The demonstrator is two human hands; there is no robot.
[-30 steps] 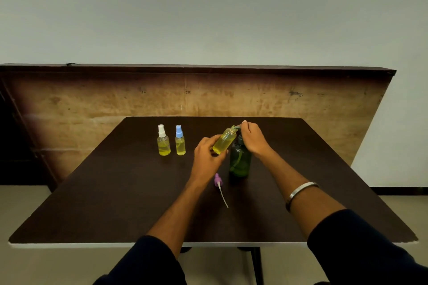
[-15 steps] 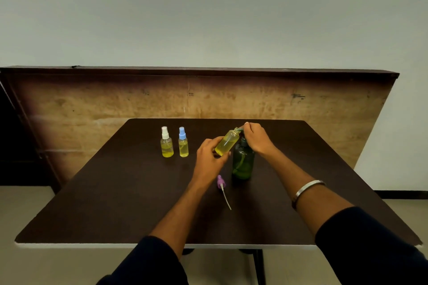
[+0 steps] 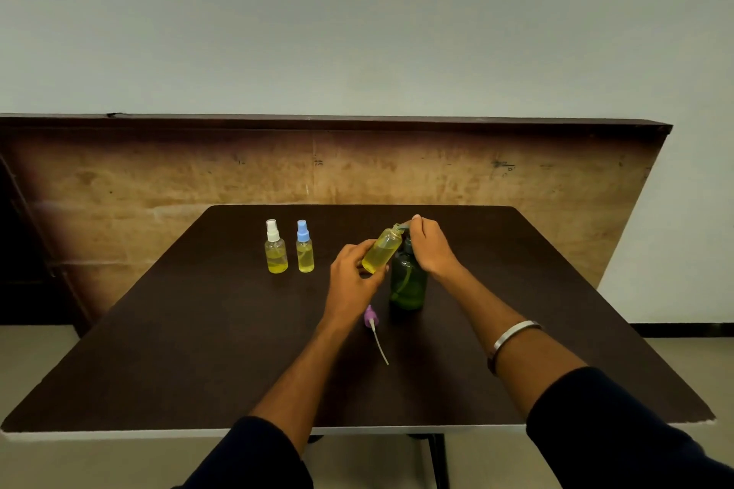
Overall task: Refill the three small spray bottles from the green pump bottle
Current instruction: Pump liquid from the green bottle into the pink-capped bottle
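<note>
Item, mid-table toward the far edge: open spray bottle (image 3: 382,250), tilted, clamped in the left hand (image 3: 353,278) with its mouth at the spout of the green pump bottle (image 3: 408,282), right hand (image 3: 431,246) closed over the pump head; best pressed slowly, mouth kept under the spout, purple sprayer (image 3: 371,318) lying nearby for recapping.

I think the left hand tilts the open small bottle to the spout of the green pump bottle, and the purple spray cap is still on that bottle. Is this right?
Not quite. The purple spray cap is off: it lies on the table in front of the green pump bottle, as the head view shows. The rest holds: the left hand tilts the open small bottle to the spout.
</note>
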